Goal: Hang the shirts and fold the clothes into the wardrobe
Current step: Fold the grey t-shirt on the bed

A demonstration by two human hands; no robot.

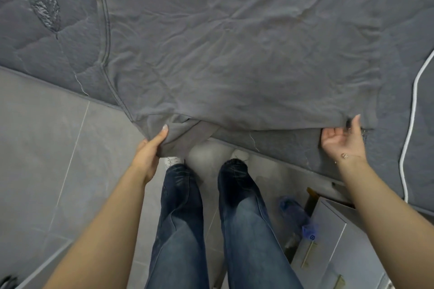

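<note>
Left hand has the near-left corner of our grey shirt pinched, right hand curls round its near-right edge; shirt's spread flat on the bed.

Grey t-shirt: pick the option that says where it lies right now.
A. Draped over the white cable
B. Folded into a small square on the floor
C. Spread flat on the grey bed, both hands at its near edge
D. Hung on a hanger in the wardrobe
C. The grey t-shirt is spread wide on the bed, with the left hand gripping its near sleeve and the right hand at its near corner.
</note>
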